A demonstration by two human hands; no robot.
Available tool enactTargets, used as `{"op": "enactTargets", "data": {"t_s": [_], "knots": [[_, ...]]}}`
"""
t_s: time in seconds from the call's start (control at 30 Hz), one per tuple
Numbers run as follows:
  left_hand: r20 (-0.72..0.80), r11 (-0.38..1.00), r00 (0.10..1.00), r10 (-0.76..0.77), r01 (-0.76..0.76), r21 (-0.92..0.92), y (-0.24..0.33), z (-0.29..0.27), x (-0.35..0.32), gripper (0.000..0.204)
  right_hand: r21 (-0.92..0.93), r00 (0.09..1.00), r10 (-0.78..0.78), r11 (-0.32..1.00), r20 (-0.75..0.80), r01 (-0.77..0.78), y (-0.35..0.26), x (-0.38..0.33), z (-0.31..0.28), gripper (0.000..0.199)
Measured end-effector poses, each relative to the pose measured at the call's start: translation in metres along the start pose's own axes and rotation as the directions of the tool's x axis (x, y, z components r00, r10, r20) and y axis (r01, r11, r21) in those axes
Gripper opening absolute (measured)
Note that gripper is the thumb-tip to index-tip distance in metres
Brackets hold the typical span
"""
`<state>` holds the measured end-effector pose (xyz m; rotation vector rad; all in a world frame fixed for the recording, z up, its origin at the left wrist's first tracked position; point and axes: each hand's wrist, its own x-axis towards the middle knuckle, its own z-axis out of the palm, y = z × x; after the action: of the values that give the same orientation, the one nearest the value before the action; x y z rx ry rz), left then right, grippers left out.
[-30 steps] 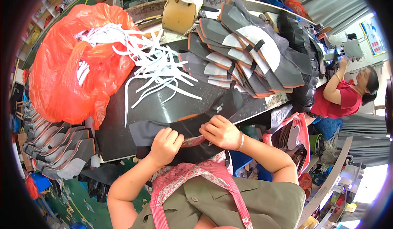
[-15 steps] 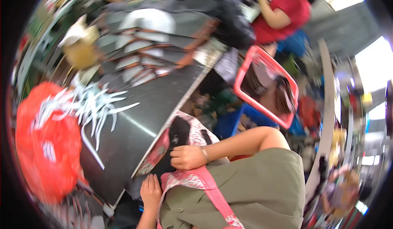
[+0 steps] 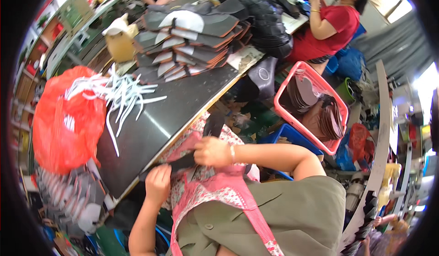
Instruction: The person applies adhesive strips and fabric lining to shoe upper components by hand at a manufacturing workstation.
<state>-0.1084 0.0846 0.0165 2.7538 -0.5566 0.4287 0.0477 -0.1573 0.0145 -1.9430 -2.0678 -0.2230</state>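
Between left hand (image 3: 157,183) and right hand (image 3: 211,152), both closed on it, dark cut piece (image 3: 183,161).

My crowded workshop corner, seen from above my bench.

My dark worktable (image 3: 183,103) runs slantwise ahead of me, its far end piled with stacked grey shoe pieces (image 3: 192,36). A bulging red plastic bag (image 3: 68,119) sits on its left end with white strips (image 3: 121,93) beside it. To my right a red basket (image 3: 315,105) of brown cut pieces stands on a blue crate (image 3: 283,137). Shelves (image 3: 32,68) line the left wall; bright daylight (image 3: 423,84) comes from the right.
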Motion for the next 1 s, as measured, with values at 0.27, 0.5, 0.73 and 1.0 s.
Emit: {"op": "enactTargets", "data": {"t_s": [0.27, 0.5, 0.73, 1.0], "knots": [[-0.035, 0.952, 0.992, -0.125, 0.13, 0.278, 0.024, 0.05, -0.001, 0.033, -0.258, 0.985, -0.075, 0.966, -0.155, 0.033, 0.013, -0.033, 0.047, 0.045], [0.013, 0.976, 0.995, -0.096, 0.091, 0.196, 0.029, 0.046, -0.016, 0.029, 0.055, 0.998, 0.057, 0.997, 0.033, -0.059, 0.018, -0.002, -0.012, 0.023], [0.274, 0.938, 0.913, -0.303, 0.336, -0.081, 0.016, -0.014, 0.023, 0.026, -0.358, 0.74, 0.322, 0.717, -0.591, -0.598, 0.224, 0.129, -0.121, 0.05], [-0.358, 0.705, 0.645, -0.675, 0.706, -0.057, -0.096, -0.054, 0.063, 0.03, 0.18, 0.392, 0.559, 0.712, -0.731, -0.679, 0.274, 0.119, -0.113, 0.034]]}}
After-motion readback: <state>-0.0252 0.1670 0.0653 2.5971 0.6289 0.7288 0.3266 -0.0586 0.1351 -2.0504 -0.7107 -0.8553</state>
